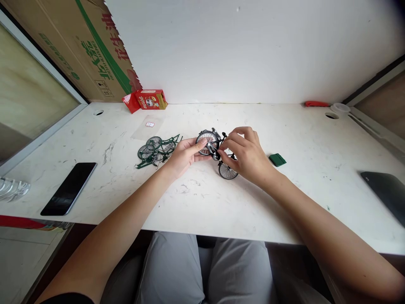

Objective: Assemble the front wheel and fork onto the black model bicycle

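Note:
A small black model bicycle (pixel 214 145) is held tilted just above the white table (pixel 196 202). My left hand (pixel 186 156) grips its upper wheel, with the thumb across the spokes and the fingers behind. At the frame near the pedal crank, the thumb and fingers of my right hand (pixel 243 154) are pinched on the bicycle, hiding part of it. Its other wheel (pixel 228 170) hangs lower, under my right fingers. Left of my hands lies a heap of green model bicycle parts (pixel 155 150), with wheels and frame pieces. A small dark green flat piece (pixel 277 159) lies to the right.
A black phone (pixel 68 188) and a clear plastic bottle (pixel 12 188) lie at the left. Behind are a clear bag (pixel 148 126), a red box (pixel 152 100) and a cardboard carton (pixel 79 50). At right are a red object (pixel 317 104), a clear lid (pixel 340 107) and a dark flat object (pixel 386 192).

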The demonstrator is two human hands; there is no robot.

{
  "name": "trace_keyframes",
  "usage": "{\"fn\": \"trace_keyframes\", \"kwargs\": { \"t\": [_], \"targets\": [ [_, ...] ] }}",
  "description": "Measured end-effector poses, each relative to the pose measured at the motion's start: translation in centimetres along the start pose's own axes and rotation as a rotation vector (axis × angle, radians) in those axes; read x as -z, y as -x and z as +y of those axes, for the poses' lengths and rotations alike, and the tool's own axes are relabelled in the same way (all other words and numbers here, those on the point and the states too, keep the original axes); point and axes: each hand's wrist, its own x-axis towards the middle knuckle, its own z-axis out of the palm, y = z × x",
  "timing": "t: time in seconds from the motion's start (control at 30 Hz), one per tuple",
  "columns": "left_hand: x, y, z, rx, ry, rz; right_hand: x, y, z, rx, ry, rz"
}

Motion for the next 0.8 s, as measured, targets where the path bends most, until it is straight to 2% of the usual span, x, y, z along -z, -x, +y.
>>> {"fn": "trace_keyframes", "kwargs": {
  "t": [0.27, 0.6, 0.8],
  "targets": [
    [-0.13, 0.0, -0.18, 0.023, -0.068, -0.042, 0.43, -0.15, 0.38, -0.008, 0.017, 0.072],
    [-0.61, 0.55, 0.27, 0.079, -0.153, -0.095, 0.02, -0.06, 0.34, -0.109, -0.225, 0.109],
    [-0.93, 0.83, 0.46, 0.09, -0.175, -0.055, -0.2, 0.27, 0.09, -0.149, -0.356, 0.09]
  ]
}}
